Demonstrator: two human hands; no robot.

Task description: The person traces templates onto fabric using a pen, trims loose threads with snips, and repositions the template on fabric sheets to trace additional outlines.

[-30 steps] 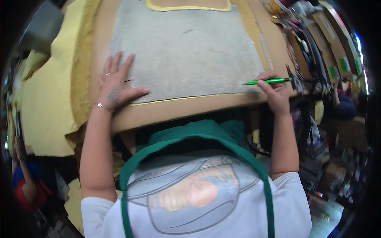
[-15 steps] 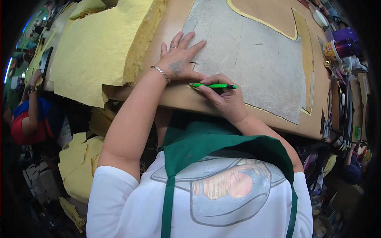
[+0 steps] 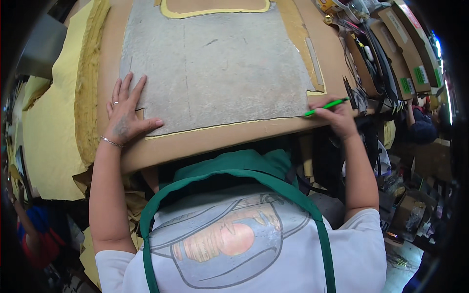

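A large grey flat template [image 3: 220,68] with a cut-out at its far side lies on the brown-covered table [image 3: 195,142]. A thin strip of yellow sheet [image 3: 217,128] shows from under its near edge. My left hand [image 3: 128,110] lies flat with fingers spread across the template's near left corner. In my right hand [image 3: 337,119] is a slim green pen [image 3: 326,106], gripped between thumb and fingers. The pen's tip is at the near right corner of the template. A narrow yellowish-brown strip [image 3: 299,36] lies along the template's right side.
Thick yellow sheets [image 3: 53,117] are piled at the left and hang over the table's near edge. Open cardboard boxes [image 3: 398,44] and small tools crowd the right side. A person in red and blue [image 3: 39,234] is at the lower left, another person [image 3: 422,122] at the right.
My right hand has travelled right with the pen, from beside my left thumb to the template's near right corner. My left hand stays on the left corner. The view has swung right.
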